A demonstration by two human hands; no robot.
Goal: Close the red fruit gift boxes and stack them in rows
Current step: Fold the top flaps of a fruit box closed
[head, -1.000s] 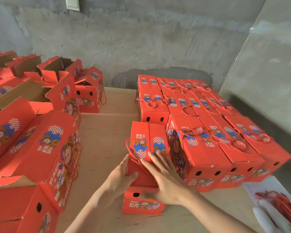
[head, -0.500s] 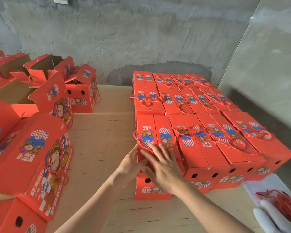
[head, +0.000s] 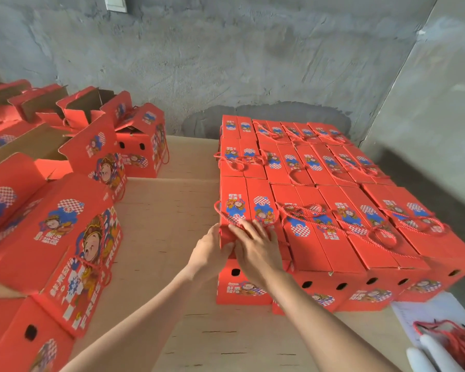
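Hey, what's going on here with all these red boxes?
A person is setting a closed red gift box at the left end of the front row of closed boxes. The right hand lies flat on its top, and the left hand is against its left side. Unclosed boxes wait on the left of the table.

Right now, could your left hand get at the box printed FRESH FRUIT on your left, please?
Probably yes: only a bare cardboard sheet lies between the left hand and the FRESH FRUIT box, though that hand now presses the end box of the front row.
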